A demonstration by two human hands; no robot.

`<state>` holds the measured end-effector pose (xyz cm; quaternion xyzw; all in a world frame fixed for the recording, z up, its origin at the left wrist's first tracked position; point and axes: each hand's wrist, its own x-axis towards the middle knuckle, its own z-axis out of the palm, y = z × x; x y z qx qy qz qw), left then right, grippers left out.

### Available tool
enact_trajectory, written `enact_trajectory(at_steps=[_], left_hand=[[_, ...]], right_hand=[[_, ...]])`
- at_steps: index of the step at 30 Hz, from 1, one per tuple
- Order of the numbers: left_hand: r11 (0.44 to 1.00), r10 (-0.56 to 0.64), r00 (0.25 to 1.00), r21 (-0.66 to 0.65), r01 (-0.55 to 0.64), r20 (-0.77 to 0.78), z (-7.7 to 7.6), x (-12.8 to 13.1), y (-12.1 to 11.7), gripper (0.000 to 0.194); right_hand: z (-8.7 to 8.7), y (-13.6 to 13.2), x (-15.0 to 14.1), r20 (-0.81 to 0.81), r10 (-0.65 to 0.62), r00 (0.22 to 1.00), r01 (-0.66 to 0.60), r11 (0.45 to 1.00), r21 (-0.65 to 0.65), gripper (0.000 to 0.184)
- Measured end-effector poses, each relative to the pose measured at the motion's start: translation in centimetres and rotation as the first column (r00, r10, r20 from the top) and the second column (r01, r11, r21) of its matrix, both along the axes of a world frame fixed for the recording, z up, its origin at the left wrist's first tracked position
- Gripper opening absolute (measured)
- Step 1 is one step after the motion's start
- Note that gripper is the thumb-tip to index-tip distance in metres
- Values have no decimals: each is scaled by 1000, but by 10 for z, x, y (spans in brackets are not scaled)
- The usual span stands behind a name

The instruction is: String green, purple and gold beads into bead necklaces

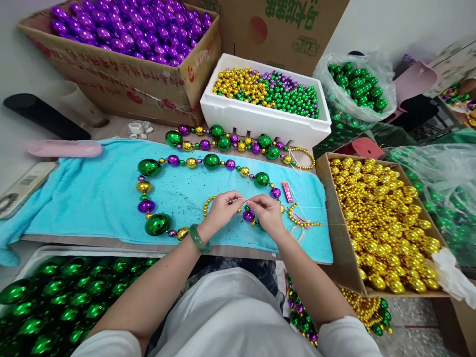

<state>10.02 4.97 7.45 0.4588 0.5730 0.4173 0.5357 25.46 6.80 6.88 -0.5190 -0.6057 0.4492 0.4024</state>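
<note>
Both hands meet over the turquoise towel (107, 198), fingertips nearly touching. My left hand (225, 210), with a green bangle (200, 239) on its wrist, pinches a thin white string (238, 200). The same string runs to my right hand (266, 212), whose thumb and fingers are also closed on it. Around them lies a large bead necklace of green, purple and gold beads (211, 161), partly hidden by my hands and arms. Small gold beads (208, 203) curve beside my left hand. A purple bead (249, 215) shows between the hands.
Behind the towel lies another bead strand (223, 143), before a white foam box (266, 112) of small beads. Cardboard boxes hold purple beads (130, 29) and gold beads (383, 223). Large green beads (67, 297) fill a tray at lower left. A pink packet (287, 192) lies right.
</note>
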Motion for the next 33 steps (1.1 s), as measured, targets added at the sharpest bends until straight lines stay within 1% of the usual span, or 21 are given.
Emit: enact_trajectory(at_steps=[3,5,6,7,8,10,12,13,15,16,17,18,20,21,22,23,25,27,29,31,33], left_hand=[[969,9,979,-244,43,205,4,-1,3,20],[938,-3,958,-333,102,286,4,-4,4,19],[928,-10,952,-351,123,306,4,-5,4,19],[927,-18,950,-351,133,313,4,-6,3,20],[934,-23,953,-334,129,303,4,-6,3,21],[965,-34,972,-246,92,231,3,-6,0,25],[993,-57,995,-98,65,85,1,-4,-4,28],[998,-69,997,-7,69,-19,0,-3,-7,26],[977,-61,957,181,116,-285,-3,0,-13,18],[951,-33,903,264,160,-429,-5,1,-16,14],[918,7,827,331,217,-562,-6,1,-19,13],[882,50,737,376,285,-674,-8,1,-21,15],[805,127,571,421,418,-811,-8,-2,-23,20],[767,154,515,431,476,-843,-8,-4,-23,23],[731,174,481,440,522,-859,-8,-7,-21,24],[698,185,464,449,558,-866,-7,-9,-19,24],[645,191,461,465,606,-866,-5,-15,-15,25],[608,189,473,481,631,-860,-4,-19,-11,26],[584,200,488,503,637,-849,-4,-22,-9,27],[567,219,501,527,633,-837,-5,-25,-7,26],[554,228,523,551,624,-821,-8,-26,-7,22]], right_hand=[[1,-8,0,76,-21,997,1,967,255,16],[3,-10,1,105,-16,994,-20,943,333,15],[4,-11,1,90,-14,996,-15,947,322,14],[5,-10,0,54,-15,998,0,962,273,14],[5,-9,0,-1,-22,1000,22,982,189,15],[5,-7,-3,-128,-71,989,68,997,-28,18],[2,-4,-6,-193,-149,970,114,977,-180,21],[0,-3,-7,-184,-182,966,144,969,-202,22],[-5,-2,-8,-85,-215,973,202,969,-143,22],[-6,-2,-8,-2,-212,977,211,974,-84,21],[-7,-2,-7,96,-196,976,199,980,-25,20],[-6,-2,-5,204,-166,965,165,986,22,18],[1,-1,-2,420,-59,905,41,998,53,15],[6,0,0,517,12,856,-37,999,37,15],[12,1,2,595,88,799,-118,993,11,16],[19,2,3,653,165,739,-200,979,-21,17],[32,6,6,709,300,638,-348,934,-81,19],[41,11,7,693,410,592,-459,879,-128,20],[45,18,10,608,501,617,-511,842,-175,20],[45,24,12,455,559,693,-500,827,-255,15],[41,30,15,276,565,777,-467,812,-350,9]])
